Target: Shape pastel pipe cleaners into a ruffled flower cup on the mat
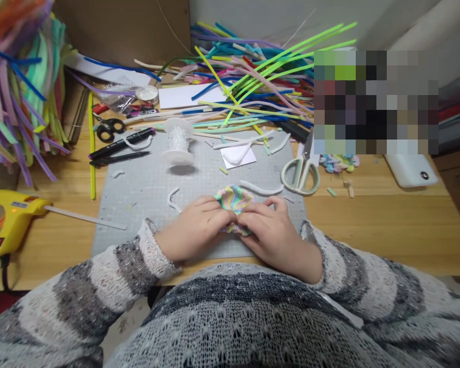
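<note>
Pale wooden desk (391, 220), and around four o'clock on its grey gridded mat (138, 179), left hand (197, 222) and right hand (274, 230) fingers both pinch a rounded, pastel-striped fuzzy piece (233, 198), probs steadying it.

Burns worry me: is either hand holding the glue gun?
No, the glue gun lies apart, while left hand and right hand hold a colourful piece.

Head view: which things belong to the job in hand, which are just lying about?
In the job, by the look of it:
- pastel fuzzy piece, held in the left hand and right hand
- grey mat under it

Probably just lying about, untouched:
- yellow glue gun
- white-handled scissors
- clear spool
- thick marker
</note>
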`<act>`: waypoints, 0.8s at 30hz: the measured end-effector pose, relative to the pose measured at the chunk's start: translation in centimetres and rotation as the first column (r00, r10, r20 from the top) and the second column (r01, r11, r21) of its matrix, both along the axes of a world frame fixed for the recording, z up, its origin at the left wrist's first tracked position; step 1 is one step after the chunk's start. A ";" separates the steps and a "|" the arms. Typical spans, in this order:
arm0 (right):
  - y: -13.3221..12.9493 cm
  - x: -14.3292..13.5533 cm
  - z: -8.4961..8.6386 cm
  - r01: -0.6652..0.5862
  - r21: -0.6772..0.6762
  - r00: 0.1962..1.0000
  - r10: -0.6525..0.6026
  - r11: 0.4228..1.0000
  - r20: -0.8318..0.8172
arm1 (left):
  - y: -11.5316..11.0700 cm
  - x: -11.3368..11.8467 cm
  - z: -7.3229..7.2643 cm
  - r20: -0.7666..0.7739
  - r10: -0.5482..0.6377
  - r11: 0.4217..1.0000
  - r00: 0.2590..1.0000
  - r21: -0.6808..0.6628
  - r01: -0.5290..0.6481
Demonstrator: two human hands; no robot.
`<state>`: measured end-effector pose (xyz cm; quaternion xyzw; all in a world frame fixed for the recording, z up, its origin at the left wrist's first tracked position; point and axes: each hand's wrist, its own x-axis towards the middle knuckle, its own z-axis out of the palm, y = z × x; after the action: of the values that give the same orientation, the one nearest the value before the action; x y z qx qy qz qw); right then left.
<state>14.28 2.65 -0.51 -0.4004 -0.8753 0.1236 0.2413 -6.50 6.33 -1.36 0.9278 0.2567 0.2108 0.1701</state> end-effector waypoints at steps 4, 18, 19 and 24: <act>0.2 -0.1 0.1 0.013 -0.028 1.000 -0.013 1.000 0.000 | -0.1 0.3 0.3 -0.051 0.007 1.000 0.999 -0.001 -0.007; 4.7 2.7 0.9 -0.336 -0.329 0.939 0.342 0.883 -0.040 | 1.1 -0.4 0.8 -0.080 -0.173 0.984 0.982 0.040 0.176; 4.7 2.7 1.0 -0.341 -0.315 0.935 0.353 0.886 -0.017 | 1.2 -0.4 0.8 -0.071 -0.198 0.978 0.978 0.054 0.202; 2.3 1.4 0.8 -0.191 -0.151 0.978 0.201 0.970 0.048 | 0.9 0.0 0.5 -0.006 -0.198 0.975 0.980 0.105 0.198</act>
<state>15.67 4.92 0.27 -0.3322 -0.9064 0.1976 0.1704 -6.48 7.23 -0.82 0.9559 0.1511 0.2083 0.1417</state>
